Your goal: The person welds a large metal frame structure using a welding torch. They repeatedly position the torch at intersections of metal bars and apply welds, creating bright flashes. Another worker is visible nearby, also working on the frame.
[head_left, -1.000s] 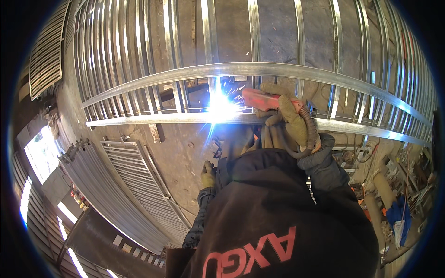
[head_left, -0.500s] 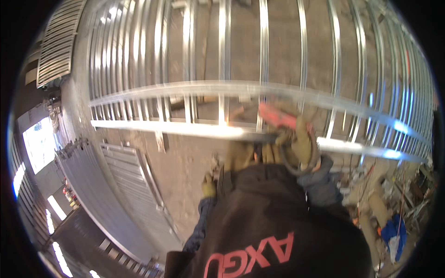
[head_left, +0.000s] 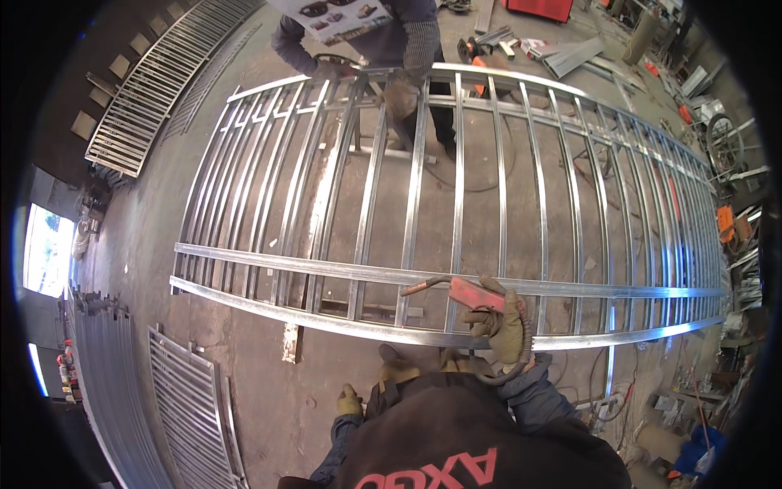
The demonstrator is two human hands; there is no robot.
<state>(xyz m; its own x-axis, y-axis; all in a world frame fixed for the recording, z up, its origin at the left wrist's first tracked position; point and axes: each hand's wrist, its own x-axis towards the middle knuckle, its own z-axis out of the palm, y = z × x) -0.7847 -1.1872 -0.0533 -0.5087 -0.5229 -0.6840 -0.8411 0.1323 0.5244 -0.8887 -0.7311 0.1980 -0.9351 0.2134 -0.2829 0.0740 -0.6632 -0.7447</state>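
Note:
My right hand, in a tan work glove, grips a welding gun by its red handle. The gun's copper-coloured nozzle points left, over the near rails of a long metal frame with many upright bars. Its black cable loops down past my wrist. My left hand, also gloved, hangs low beside my dark apron. Its fingers look loosely bent and apart, with nothing visible in them. It is clear of the frame.
Across the frame stands a co-worker, with a gloved hand at the far rail. Other barred panels lean at the far left and lower left. Cables and scrap metal lie at the right.
My view has tilted up and out, bringing the frame's far rail and the co-worker into sight. The welding gun stays in my right hand, its nozzle now sharply visible above the near rails.

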